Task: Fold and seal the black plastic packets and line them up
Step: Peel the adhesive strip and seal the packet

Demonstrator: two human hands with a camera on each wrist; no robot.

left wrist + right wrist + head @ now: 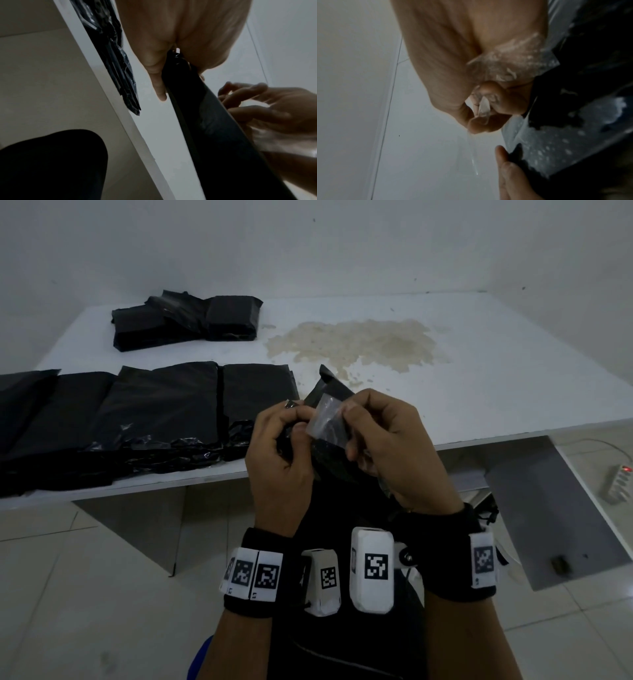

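I hold one black plastic packet (327, 390) upright over the table's front edge. My left hand (299, 424) grips its left side, fingers curled round the folded plastic. My right hand (349, 422) pinches a clear liner strip (327, 419) at the packet's flap. In the left wrist view the left hand (164, 65) clamps the packet (214, 128), with the right hand (274, 108) behind it. In the right wrist view the right hand's fingertips (488, 121) pinch the clear strip (482, 106) beside the black packet (573, 94). More crumpled clear film lies against the palm.
A row of flat black packets (154, 412) lies along the left front of the white table (496, 378). A pile of folded packets (185, 320) sits at the back left. A yellowish stain (359, 344) marks the middle. A power strip (620, 481) lies on the floor at right.
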